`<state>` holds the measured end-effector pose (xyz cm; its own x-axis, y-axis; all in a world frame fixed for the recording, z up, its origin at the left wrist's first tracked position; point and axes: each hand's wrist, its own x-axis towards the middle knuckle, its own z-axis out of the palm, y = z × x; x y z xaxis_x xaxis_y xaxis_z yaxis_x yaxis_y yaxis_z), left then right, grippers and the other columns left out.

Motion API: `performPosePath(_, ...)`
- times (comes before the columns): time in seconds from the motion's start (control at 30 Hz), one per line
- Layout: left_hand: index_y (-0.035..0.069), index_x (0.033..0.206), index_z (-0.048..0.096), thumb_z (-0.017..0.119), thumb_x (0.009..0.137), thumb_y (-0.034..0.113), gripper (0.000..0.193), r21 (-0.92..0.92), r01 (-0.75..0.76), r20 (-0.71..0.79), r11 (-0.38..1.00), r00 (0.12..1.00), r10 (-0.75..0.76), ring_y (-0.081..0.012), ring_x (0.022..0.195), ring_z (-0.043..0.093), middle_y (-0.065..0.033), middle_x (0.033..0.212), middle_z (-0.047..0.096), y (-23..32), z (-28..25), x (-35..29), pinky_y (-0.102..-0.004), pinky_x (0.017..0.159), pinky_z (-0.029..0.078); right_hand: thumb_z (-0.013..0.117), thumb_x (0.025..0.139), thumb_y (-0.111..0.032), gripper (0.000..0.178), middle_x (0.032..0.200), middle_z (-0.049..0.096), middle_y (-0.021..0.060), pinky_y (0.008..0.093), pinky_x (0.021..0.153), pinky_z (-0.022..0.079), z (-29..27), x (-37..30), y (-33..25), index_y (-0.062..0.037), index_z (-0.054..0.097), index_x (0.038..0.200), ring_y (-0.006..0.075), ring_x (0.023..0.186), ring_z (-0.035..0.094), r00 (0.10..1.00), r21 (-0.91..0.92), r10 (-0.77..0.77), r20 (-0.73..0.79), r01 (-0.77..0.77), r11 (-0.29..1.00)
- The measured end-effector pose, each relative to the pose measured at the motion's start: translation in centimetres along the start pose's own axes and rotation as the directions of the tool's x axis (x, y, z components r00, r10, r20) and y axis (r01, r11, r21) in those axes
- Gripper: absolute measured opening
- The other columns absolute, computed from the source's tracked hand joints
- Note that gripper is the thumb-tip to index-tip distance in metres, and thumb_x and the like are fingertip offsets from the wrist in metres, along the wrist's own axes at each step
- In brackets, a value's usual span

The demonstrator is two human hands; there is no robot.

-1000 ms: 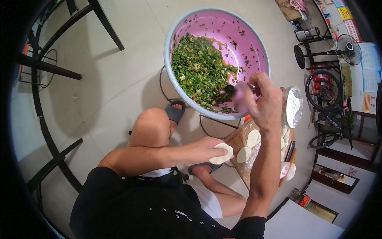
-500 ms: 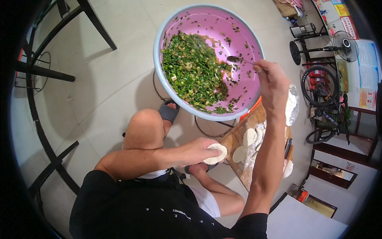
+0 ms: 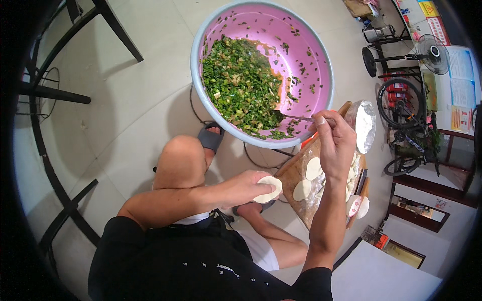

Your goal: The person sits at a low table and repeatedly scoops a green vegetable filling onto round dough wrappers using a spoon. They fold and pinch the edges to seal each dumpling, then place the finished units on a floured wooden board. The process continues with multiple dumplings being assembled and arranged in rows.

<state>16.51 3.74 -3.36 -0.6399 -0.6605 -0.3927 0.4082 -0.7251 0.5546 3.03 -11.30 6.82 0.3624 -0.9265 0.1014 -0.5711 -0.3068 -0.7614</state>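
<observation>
My left hand (image 3: 246, 189) holds a round, pale dough wrapper (image 3: 269, 190), thumb lying across it. Between the fingers of my right hand (image 3: 335, 138) is the handle of a metal spoon (image 3: 300, 118). The spoon's bowl is sunk in the chopped green filling (image 3: 241, 83), at the near right edge of the heap. That filling lies in a large pink basin (image 3: 301, 45) with a pale blue rim. Below my right forearm, a floured wooden board (image 3: 296, 168) bears flat dough rounds (image 3: 302, 190) and small dough pieces, partly hidden by the arm.
A clear bowl of white flour (image 3: 365, 128) stands at the board's far right end. A rolling pin (image 3: 365, 193) and a dark-bladed knife lie along its right side. Black chair legs (image 3: 120, 32) rise at left. A bicycle (image 3: 404, 115) and a fan (image 3: 433, 54) stand at right.
My right hand has come nearer and lower, and the spoon has gone from the basin's bare side into the filling. The left hand with the wrapper has shifted slightly left.
</observation>
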Motion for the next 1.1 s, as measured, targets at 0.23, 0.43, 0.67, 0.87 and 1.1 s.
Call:
performPosePath(0.23, 0.0, 0.131, 0.055, 0.053, 0.102, 0.017, 0.033, -0.163, 0.004, -0.004, 0.987, 1.0, -0.005, -0.0131, 0.111, 0.063, -0.0081, 0.124, 0.065, -1.1, -0.6, 0.3, -0.0261, 0.092, 0.052, 0.06, 0.097, -0.015, 0.018, 0.071, 0.067, 0.0047, 0.0207, 0.053, 0.035, -0.2, -0.2, 1.0, 0.002, 0.067, 0.096, 0.0036, 0.058, 0.047, 0.961, 0.201, 0.257, -0.099, -0.234, 0.951)
performPosePath(0.43, -0.002, 0.135, 0.052, 0.045, 0.102, 0.01, 0.035, -0.18, 0.028, 0.014, 0.983, 1.0, -0.026, -0.0166, 0.118, 0.061, -0.0117, 0.128, 0.064, -0.1, -0.6, -0.3, -0.0292, 0.097, 0.051, 0.06, 0.094, -0.012, 0.014, 0.067, 0.065, 0.0046, 0.02, 0.049, 0.031, -0.4, 0.3, 0.9, 0.0008, 0.064, 0.094, 0.0037, 0.053, 0.045, 0.885, 0.408, 0.459, -0.079, -0.392, 0.825)
performPosePath(0.67, -0.004, 0.143, 0.045, 0.041, 0.1, 0.003, 0.044, -0.271, -0.014, 0.052, 0.962, 0.998, 0.029, -0.0192, 0.123, 0.059, -0.014, 0.132, 0.061, 0.8, -0.6, -0.9, -0.0293, 0.104, 0.047, 0.059, 0.094, -0.012, 0.014, 0.068, 0.065, 0.0053, 0.0203, 0.047, 0.032, -1.9, 1.3, 2.9, 0.001, 0.063, 0.097, 0.0046, 0.051, 0.046, 0.879, 0.485, 0.424, -0.217, -0.28, 0.829)
performPosePath(0.87, -0.008, 0.143, 0.044, 0.039, 0.098, -0.001, 0.046, -0.307, -0.017, 0.031, 0.951, 0.999, 0.028, -0.0218, 0.126, 0.058, -0.0179, 0.134, 0.06, 1.5, -0.3, -0.9, -0.032, 0.109, 0.044, 0.059, 0.097, -0.015, 0.019, 0.07, 0.065, 0.0049, 0.0198, 0.05, 0.034, -2.3, 3.2, 3.0, 0.003, 0.064, 0.099, 0.0047, 0.055, 0.047, 0.894, 0.432, 0.359, -0.267, -0.222, 0.874)
performPosePath(1.1, -0.01, 0.143, 0.042, 0.039, 0.097, -0.002, 0.047, -0.352, 0.008, 0.051, 0.936, 0.999, 0.011, -0.0241, 0.127, 0.058, -0.0209, 0.134, 0.058, 0.9, -0.3, -0.3, -0.0335, 0.111, 0.043, 0.062, 0.095, -0.014, 0.018, 0.076, 0.07, 0.0091, 0.028, 0.066, 0.05, 0.3, 6.6, 3.0, 0.0019, 0.069, 0.101, 0.0156, 0.067, 0.065, 0.971, -0.049, -0.07, -0.227, 0.06, 0.997)
